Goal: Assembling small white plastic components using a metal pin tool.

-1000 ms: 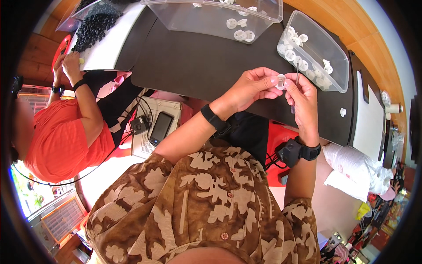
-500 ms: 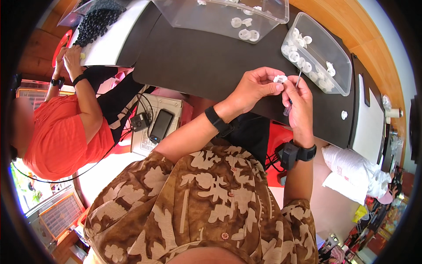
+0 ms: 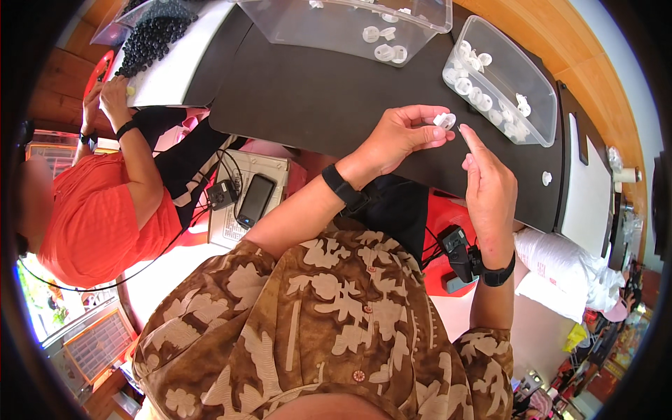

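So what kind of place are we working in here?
Probably a small hand-assembly workshop: clear bins of small white plastic parts on a dark table, the left hand holding a white part, and a co-worker sorting black beads.

white part [image 3: 444,120]: glossy plastic | table [image 3: 315,98]: matt dark | bins [image 3: 504,87]: clear plastic

A dark phone [image 3: 255,200] with a black, unlit screen lies on a flat white box [image 3: 241,199] below the table edge, between the two people. At the lower right, a bulging white plastic bag [image 3: 560,262] rests beside the person's right forearm, and a small yellow packet [image 3: 574,337] is just below it. No label or sign can be told clearly.
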Motion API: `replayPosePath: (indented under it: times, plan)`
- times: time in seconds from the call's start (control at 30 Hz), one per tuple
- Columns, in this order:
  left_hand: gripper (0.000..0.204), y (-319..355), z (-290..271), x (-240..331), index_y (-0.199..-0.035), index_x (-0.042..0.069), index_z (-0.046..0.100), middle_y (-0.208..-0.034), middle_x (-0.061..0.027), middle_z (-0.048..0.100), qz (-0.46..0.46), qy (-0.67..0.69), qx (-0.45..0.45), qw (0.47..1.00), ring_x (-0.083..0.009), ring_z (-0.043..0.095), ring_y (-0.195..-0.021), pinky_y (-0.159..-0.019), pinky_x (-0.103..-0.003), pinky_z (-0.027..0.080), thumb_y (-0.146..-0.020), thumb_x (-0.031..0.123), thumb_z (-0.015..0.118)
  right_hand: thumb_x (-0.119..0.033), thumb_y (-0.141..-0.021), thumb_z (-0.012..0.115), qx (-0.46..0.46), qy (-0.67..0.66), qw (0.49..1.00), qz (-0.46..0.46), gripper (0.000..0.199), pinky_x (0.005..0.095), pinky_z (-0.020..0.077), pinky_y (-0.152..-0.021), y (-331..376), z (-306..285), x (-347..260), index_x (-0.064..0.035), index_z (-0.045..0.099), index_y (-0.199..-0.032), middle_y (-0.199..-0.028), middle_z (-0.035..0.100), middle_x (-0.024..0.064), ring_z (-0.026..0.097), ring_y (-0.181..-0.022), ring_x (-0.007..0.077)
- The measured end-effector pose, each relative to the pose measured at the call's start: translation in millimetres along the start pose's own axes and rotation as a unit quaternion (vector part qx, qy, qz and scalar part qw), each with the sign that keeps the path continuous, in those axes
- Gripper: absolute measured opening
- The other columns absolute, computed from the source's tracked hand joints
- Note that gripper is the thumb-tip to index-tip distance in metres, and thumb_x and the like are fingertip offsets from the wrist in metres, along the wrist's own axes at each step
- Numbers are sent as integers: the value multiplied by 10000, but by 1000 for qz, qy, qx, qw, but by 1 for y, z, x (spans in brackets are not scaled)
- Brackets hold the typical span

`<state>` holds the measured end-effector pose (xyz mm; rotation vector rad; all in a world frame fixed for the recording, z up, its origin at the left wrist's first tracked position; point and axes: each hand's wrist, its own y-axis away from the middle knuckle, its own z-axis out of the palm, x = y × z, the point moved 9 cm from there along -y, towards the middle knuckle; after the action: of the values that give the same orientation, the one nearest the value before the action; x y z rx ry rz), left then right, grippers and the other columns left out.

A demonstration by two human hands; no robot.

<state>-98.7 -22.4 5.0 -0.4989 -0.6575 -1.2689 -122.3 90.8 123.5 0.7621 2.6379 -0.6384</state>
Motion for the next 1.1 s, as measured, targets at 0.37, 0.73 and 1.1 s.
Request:
replayPosePath:
  times: [0.37,0.73,1.1]
  plan:
    - [298,-2,-3,-1,-1165,9,581,-1096,-80,623,10,-10,13,1000,-171,617,-1013,-902,-304,539,-871,-25,615,9,-769,575,-14,149,987,-52,366,356,483,-601,-6,4,-19,-137,671,-1090,-726,499,62,569,-683,231]
    - [302,-2,-2,-1,-1135,-13,592,-1057,-96,644,37,-27,15,999,-162,632,-965,-890,-296,534,-841,-35,652,-23,-774,579,-32,240,969,-41,293,357,506,-600,-10,5,-27,-114,661,-1040,-772,542,58,608,-697,235]
    - [235,-2,1,-3,-1092,-44,621,-1031,-88,655,48,-101,15,994,-142,628,-939,-866,-273,528,-857,-23,634,-86,-764,602,-66,337,929,-137,211,310,504,-563,-10,13,-32,-79,667,-965,-721,563,35,616,-662,177]
